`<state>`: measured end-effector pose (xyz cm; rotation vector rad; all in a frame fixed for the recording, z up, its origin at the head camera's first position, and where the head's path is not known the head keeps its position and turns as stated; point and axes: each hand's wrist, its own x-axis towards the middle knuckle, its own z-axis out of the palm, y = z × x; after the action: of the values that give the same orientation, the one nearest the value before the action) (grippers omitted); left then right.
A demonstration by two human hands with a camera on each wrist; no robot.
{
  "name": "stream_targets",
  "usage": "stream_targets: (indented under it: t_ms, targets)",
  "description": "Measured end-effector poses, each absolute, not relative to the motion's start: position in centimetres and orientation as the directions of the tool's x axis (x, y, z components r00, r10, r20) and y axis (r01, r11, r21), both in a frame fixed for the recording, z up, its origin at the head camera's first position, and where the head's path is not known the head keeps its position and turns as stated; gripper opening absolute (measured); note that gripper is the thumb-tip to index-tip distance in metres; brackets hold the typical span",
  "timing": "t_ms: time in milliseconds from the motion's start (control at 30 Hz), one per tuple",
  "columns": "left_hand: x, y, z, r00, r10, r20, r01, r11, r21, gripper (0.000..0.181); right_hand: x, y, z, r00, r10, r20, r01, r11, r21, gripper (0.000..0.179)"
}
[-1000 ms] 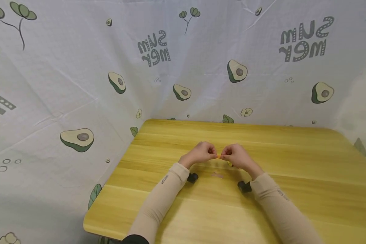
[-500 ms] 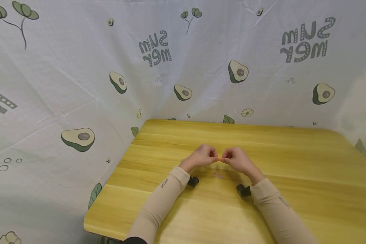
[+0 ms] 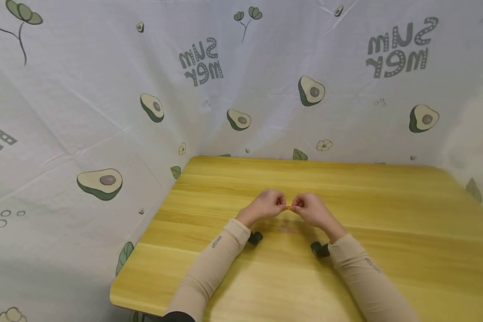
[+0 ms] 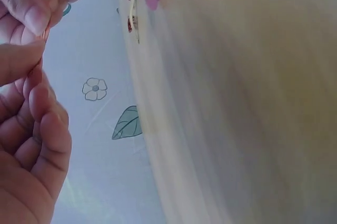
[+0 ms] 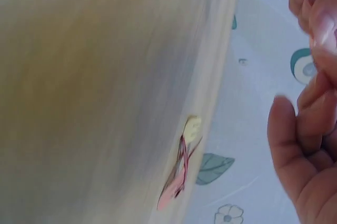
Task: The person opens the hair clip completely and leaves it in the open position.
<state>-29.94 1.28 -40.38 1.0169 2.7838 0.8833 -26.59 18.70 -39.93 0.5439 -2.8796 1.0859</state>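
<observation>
Over the middle of the table, my left hand (image 3: 265, 204) and my right hand (image 3: 311, 209) meet fingertip to fingertip. Between them is a short, thin orange strand (image 3: 289, 208), each end pinched by a thumb and finger. Seen from the left wrist, the orange strand (image 4: 46, 33) looks like a few fine cords side by side; most of it is hidden by fingers. What it belongs to cannot be told. The other fingers of the left hand (image 4: 39, 145) and the right hand (image 5: 310, 155) are loosely curled.
A small pink piece (image 3: 285, 229) lies on the wooden table (image 3: 233, 277) below the hands. The right wrist view shows a pale yellow piece (image 5: 192, 128) with dark red strands and a pink part. A patterned white cloth (image 3: 265, 89) hangs behind the table.
Both hands have shifted slightly and still pinch the orange strand. A yellow bit seen beneath the right hand one second ago is out of sight in the head view.
</observation>
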Motion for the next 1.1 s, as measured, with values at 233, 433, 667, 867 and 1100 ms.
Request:
stream_targets:
  t_ms: [233, 433, 667, 867, 1100]
  targets:
    - [-29.7, 1.1, -39.8, -0.782, 0.612, 0.122, 0.572, 0.627, 0.529, 0.015, -26.6, 19.0, -39.6, -0.936, -0.333, 0.111, -0.32, 0.68, -0.66, 0.012]
    - [-29.6, 1.0, -39.6, -0.778, 0.62, 0.101, 0.558, 0.608, 0.565, 0.012, -26.4, 19.2, -39.2, -0.934, -0.349, 0.08, -0.307, 0.669, -0.677, 0.013]
    - [-29.2, 0.8, -39.0, -0.766, 0.64, 0.061, 0.541, 0.591, 0.598, 0.013, -26.2, 19.4, -38.8, -0.926, -0.373, 0.063, -0.309, 0.649, -0.695, 0.009]
    - [-29.2, 0.6, -38.7, -0.739, 0.672, 0.04, 0.553, 0.572, 0.606, 0.012, -26.0, 19.5, -38.6, -0.915, -0.401, 0.041, -0.311, 0.639, -0.704, 0.007]
    - [-29.4, 0.2, -38.6, -0.715, 0.698, 0.043, 0.562, 0.538, 0.628, 0.012, -25.6, 19.6, -38.2, -0.891, -0.453, 0.024, -0.328, 0.605, -0.725, 0.006]
